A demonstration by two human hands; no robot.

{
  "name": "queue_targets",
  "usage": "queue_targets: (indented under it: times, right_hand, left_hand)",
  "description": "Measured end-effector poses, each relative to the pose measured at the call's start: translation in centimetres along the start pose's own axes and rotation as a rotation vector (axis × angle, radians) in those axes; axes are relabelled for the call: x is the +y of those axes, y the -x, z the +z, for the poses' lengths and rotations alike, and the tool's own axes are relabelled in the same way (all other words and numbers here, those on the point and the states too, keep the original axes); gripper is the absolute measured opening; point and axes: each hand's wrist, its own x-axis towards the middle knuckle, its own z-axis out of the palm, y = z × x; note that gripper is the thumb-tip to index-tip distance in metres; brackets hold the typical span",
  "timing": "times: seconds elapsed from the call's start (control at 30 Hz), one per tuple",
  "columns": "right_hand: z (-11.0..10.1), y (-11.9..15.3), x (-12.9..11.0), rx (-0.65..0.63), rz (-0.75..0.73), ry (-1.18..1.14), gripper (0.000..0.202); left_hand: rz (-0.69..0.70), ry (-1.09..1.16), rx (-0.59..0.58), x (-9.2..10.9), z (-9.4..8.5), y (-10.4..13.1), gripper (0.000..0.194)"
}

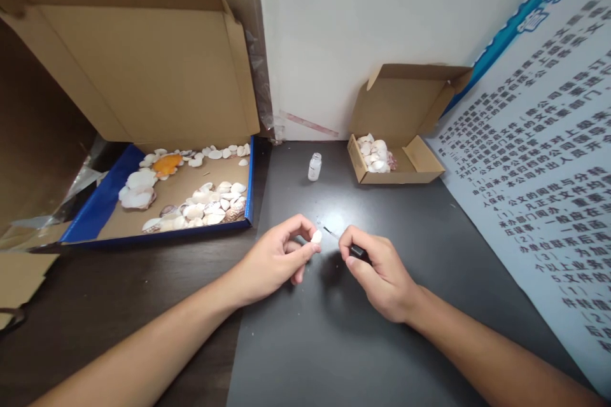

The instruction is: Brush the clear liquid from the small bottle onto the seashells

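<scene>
Pinched between the thumb and index finger of my left hand [281, 255] is a small white seashell [316, 237]. My right hand [382, 270] is closed around the black handle of a thin glue brush [359, 253]. The brush's dark tip points left, a short gap away from the shell. Behind both hands, a small clear bottle [314, 167] with whitish contents stands upright and uncapped on the dark grey mat [286, 343].
On the left, a blue-edged cardboard box [167, 73] lies open, with many shells and an orange one [167, 165] inside. At the back right, a smaller open carton [401, 177] holds more shells [377, 154]. A printed poster [539, 159] borders the right side.
</scene>
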Motion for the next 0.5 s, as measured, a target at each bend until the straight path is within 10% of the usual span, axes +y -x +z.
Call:
queue_targets:
  times: [0.5]
  right_hand:
    - [0.33, -0.09, -0.94, -0.023, -0.081, 0.011, 0.009]
  left_hand:
    - [-0.041, 0.200, -0.057, 0.50, -0.37, -0.05, 0.023]
